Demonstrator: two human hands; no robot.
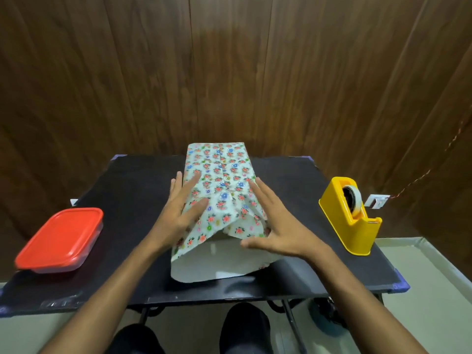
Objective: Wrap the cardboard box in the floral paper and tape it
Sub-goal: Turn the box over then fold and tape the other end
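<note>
The box stands in the middle of the black table, covered by the floral paper (219,175), so no cardboard shows. A seam runs along its top. At the near end the paper is loose: two side flaps are folded inward and a white-backed bottom flap (219,264) lies flat on the table. My left hand (178,213) rests flat, fingers spread, on the left side flap. My right hand (275,226) lies flat against the right side flap, thumb pointing inward over the bottom flap. Neither hand grips anything.
A yellow tape dispenser (350,218) with a white roll stands on the table's right side. A red-lidded plastic container (61,238) sits near the left edge. The black table (132,185) backs onto a wooden wall. My knees show below its front edge.
</note>
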